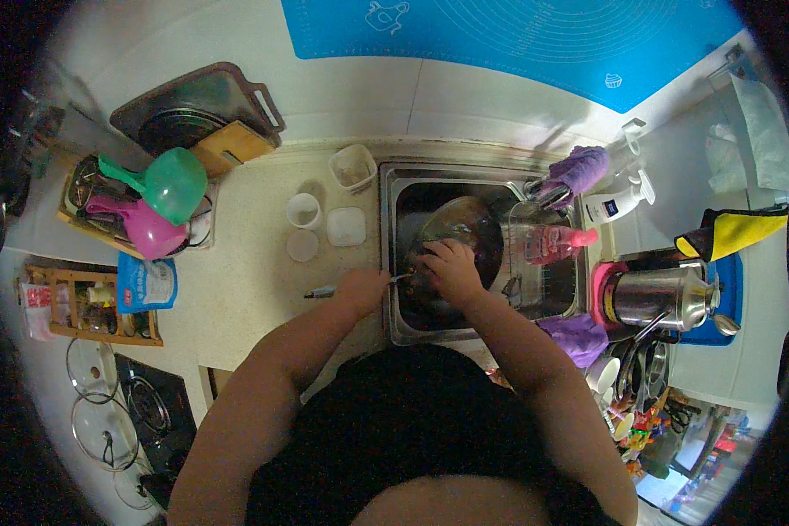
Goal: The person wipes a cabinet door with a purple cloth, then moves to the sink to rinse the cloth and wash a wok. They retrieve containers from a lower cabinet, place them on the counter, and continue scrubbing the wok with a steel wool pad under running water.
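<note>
A dark, round pan [490, 223] sits tilted in the stainless-steel sink [389, 243]. Its inner face looks wet and shiny. My left hand [366, 290] is closed around a light-coloured handle [321, 292] that juts over the counter and leads by a metal piece towards the pan. On the pan's near left part rests my right hand [452, 271], fingers bent and spread a little; whatever lies under its palm is hidden. A wire rack [519, 223] stands in the sink's right side, with a pink dish-soap bottle [552, 244] on it.
Left of the sink stand a white cup [304, 210], a round lid [302, 245], a square lid [346, 226] and a plastic tub [353, 168]. Purple cloths [575, 338] hang around the sink. A metal pot [657, 299] is to the right; green [176, 186] and pink ladles [148, 227] lie far left.
</note>
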`<action>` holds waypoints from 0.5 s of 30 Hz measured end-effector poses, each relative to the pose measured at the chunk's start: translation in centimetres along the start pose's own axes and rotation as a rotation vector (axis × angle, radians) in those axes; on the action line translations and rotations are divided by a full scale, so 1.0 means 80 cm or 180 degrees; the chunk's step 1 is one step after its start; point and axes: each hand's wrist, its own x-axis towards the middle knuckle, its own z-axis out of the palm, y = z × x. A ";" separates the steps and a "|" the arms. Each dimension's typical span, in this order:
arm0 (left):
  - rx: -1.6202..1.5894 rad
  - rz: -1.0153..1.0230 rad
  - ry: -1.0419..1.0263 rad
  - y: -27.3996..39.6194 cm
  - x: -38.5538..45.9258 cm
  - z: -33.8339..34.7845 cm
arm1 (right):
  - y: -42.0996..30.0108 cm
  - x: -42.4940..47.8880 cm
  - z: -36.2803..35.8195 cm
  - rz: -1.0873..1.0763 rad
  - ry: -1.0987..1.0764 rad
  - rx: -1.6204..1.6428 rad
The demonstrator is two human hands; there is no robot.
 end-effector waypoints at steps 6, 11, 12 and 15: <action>0.0020 0.0239 0.0109 -0.001 -0.006 -0.004 | 0.079 0.019 0.015 0.1079 0.0490 0.0255; 0.0285 0.0123 0.0043 0.002 -0.003 -0.003 | 0.075 0.027 0.001 0.0721 0.0308 0.0097; 0.0346 0.0202 0.0012 0.005 -0.004 -0.009 | 0.060 0.023 0.005 0.0446 0.0057 0.0079; 0.0409 0.0265 -0.0003 0.004 -0.009 -0.015 | 0.028 0.017 -0.008 -0.0365 -0.0153 0.0012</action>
